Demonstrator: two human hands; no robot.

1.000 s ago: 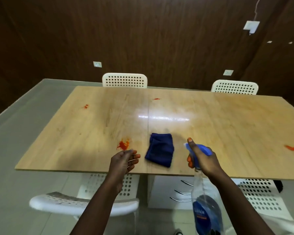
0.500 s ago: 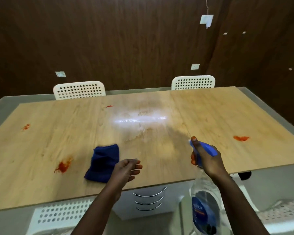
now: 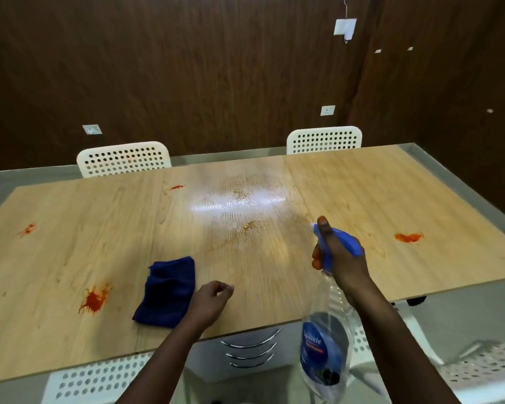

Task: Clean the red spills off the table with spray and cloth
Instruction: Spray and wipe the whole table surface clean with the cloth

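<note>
The wooden table carries several red spills: a large splash near the front left, a smear at the right, a small spot at the far left, and a streak toward the back. A folded dark blue cloth lies near the front edge. My left hand hovers just right of the cloth, fingers curled, holding nothing. My right hand grips the blue trigger head of a clear spray bottle, held over the front edge with its nozzle pointing across the table.
Two white perforated chairs stand behind the table against a dark wood wall. More white chairs and a drawer unit sit below the front edge. A wet sheen with faint droplets covers the table's middle.
The view swung rightward, so the cloth and big splash now sit at the left. My left hand's fingers have curled in. The right hand keeps its grip on the bottle.
</note>
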